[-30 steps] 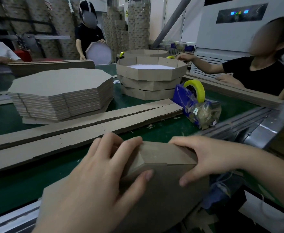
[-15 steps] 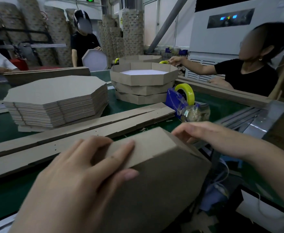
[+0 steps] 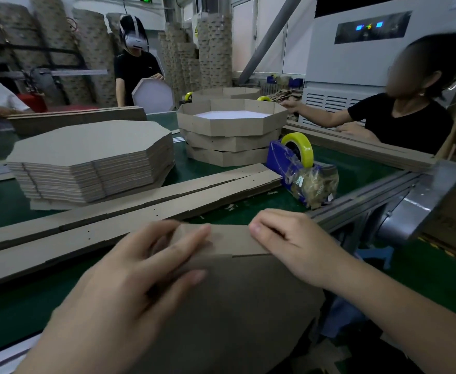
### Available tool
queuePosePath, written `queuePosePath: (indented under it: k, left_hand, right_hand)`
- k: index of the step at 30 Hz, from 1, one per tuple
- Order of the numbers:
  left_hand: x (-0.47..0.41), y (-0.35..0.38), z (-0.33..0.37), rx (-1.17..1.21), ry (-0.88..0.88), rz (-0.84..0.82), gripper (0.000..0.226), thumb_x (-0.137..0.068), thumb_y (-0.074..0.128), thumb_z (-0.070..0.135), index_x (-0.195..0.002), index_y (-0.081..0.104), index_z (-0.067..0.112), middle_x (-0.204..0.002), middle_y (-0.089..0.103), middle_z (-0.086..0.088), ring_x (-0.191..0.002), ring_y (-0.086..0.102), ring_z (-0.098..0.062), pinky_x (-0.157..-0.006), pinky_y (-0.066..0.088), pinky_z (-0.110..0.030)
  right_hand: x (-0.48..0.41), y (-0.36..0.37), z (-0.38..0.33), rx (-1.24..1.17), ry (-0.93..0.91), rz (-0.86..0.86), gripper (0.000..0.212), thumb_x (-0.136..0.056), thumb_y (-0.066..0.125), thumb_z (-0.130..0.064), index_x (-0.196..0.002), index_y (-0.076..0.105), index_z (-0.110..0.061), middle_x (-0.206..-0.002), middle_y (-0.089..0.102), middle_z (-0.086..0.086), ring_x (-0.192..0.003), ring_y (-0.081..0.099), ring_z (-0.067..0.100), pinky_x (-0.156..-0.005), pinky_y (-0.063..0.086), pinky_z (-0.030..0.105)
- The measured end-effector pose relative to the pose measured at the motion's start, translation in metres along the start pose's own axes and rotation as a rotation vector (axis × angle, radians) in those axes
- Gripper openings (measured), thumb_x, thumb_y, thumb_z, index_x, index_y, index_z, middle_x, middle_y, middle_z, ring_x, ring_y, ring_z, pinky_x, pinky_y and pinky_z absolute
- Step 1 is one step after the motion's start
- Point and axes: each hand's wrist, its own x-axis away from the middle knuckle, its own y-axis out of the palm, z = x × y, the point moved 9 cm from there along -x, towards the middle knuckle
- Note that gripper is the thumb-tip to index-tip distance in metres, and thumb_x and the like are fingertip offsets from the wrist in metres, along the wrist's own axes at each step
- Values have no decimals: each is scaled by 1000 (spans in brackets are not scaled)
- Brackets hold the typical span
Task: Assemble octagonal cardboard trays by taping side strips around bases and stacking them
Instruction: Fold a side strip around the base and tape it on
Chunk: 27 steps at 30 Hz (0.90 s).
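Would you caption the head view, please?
Left hand presses, right hand grips a side strip against a base near a tape dispenser.

Near tray (image 3: 243,306) sits closest, at the near edge of the table (image 3: 11,314). Left hand (image 3: 119,287) lies flat on its left part; right hand (image 3: 294,249) curls over its far wall, to the right. Just beyond, side strips (image 3: 129,211) lie side by side across the table. Behind them, left: stack of flat bases (image 3: 86,152). Behind them, centre: finished trays (image 3: 232,136), stacked one on another. Tape dispenser (image 3: 297,163) stands at the strips' right end, in front of the tray stack. Frame rail (image 3: 369,195) runs right of the dispenser. Seated person (image 3: 404,122) is at far right; standing person (image 3: 132,68) is behind the base stack.
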Motion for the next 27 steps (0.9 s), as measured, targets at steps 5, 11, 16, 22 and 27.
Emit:
queuePosePath:
  k: [5, 11, 16, 22, 27]
  left_hand:
    - [-35, 12, 33, -242, 76, -161, 44, -84, 35, 54, -111, 68, 45, -98, 67, 7, -85, 64, -19, -62, 54, -33]
    - [-39, 18, 24, -158, -21, -102, 41, -87, 35, 54, -104, 72, 45, -92, 64, 9, -83, 64, -18, -59, 45, -25]
    - [-43, 14, 22, -160, -5, -80, 37, -85, 36, 53, -95, 71, 44, -87, 62, 15, -78, 63, -13, -61, 27, -9]
    - [-47, 18, 26, -143, 16, -54, 34, -83, 39, 57, -81, 68, 40, -84, 62, 19, -73, 63, -8, -61, 22, -5]
    - [-46, 17, 24, -127, 30, -28, 31, -83, 42, 55, -81, 69, 40, -85, 62, 18, -73, 64, -10, -61, 22, -6]
  right_hand:
    - [-6, 8, -18, 43, -28, 8, 29, -96, 38, -45, -81, 56, -28, -78, 54, -12, -77, 54, 8, -71, 47, 42]
    - [-23, -34, 46, -172, 199, 127, 20, -95, 47, -43, -94, 65, -33, -85, 63, -18, -81, 58, -6, -74, 45, 19]
    - [-39, -141, 170, 35, 650, 546, 13, -96, 52, -31, -96, 64, -24, -87, 61, -8, -82, 56, 17, -62, 41, 28]
    - [-42, -112, 251, -335, 939, 275, 28, -91, 58, -41, -84, 71, -17, -74, 52, 1, -51, 34, 11, -48, 29, 25]
    - [-43, -108, 254, -694, 959, 419, 14, -82, 70, -22, -71, 76, -15, -59, 53, -9, -40, 27, 4, -40, 30, 18]
